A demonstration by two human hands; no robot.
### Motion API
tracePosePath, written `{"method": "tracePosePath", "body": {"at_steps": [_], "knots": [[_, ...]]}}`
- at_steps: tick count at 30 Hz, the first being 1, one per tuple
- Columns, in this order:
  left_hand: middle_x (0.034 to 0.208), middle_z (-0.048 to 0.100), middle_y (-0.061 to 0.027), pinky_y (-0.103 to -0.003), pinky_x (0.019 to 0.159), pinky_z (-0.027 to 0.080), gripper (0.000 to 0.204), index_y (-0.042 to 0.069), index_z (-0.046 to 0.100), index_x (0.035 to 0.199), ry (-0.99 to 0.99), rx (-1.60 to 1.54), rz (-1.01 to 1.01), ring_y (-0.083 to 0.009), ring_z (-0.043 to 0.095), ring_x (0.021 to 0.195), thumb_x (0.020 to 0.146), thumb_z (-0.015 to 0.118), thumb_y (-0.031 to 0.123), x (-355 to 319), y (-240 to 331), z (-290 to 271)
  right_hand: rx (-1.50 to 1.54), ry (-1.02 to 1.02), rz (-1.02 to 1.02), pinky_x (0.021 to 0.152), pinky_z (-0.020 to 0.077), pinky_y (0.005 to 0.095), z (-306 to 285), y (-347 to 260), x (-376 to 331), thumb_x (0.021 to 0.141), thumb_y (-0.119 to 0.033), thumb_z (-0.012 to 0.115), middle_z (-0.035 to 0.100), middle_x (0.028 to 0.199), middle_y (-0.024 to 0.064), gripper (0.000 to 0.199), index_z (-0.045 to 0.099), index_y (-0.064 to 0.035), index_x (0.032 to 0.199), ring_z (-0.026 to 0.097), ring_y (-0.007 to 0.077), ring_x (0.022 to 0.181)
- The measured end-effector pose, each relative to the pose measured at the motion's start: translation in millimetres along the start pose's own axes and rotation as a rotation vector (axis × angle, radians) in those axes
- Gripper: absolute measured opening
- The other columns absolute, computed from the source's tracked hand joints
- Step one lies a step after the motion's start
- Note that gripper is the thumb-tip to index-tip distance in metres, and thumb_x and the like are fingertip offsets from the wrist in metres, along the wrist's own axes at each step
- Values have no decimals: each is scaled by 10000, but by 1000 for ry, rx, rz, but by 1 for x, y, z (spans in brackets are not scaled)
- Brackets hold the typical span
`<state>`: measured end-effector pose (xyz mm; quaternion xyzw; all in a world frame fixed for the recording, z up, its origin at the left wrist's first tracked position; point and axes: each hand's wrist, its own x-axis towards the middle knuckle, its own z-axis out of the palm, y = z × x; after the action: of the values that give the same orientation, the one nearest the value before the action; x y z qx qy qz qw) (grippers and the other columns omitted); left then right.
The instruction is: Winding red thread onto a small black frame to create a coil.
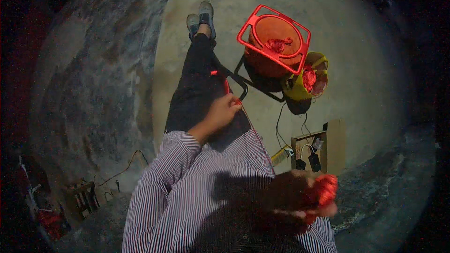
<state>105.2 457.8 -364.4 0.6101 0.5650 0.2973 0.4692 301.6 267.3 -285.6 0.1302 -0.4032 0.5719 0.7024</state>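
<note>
Glossy red plastic frame over a matt orange drum; thin red thread looks like fibre; the striped shirt is woven cloth; the floor is rough, dull concrete.

An open brown cardboard box stands on the floor, right of the person's lap, with small dark and pale items inside. Just left of it lies a small yellowish rectangular pack. No signs or screens show.
</note>
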Motion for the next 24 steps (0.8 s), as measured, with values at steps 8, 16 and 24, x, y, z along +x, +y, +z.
{"method": "tracePosePath", "body": {"at_steps": [8,16,24], "knots": [[836,610,-64,-275,707,476,311,8,547,1144,302,-129,165,-171,595,776,887,578,181,6,53,-10,1672,-275,-488,546,418,342,-18,30,106,739,-244,635,561,684,103,220,595,-29,763,548,236,597],[767,618,-88,-324,617,487,290,-11,591,941,243,50,326,-220,600,644,960,429,229,71,-48,-24,3541,995,-1568,782,474,394,-132,76,152,669,-157,691,604,974,147,393,591,-36,1029,578,331,912],[814,586,-201,-413,685,468,185,-18,563,863,304,264,311,-366,592,762,866,540,166,51,-10,-20,3611,685,-1896,670,507,434,-175,141,113,681,-164,696,624,739,137,356,609,-40,1003,616,328,681]]}}
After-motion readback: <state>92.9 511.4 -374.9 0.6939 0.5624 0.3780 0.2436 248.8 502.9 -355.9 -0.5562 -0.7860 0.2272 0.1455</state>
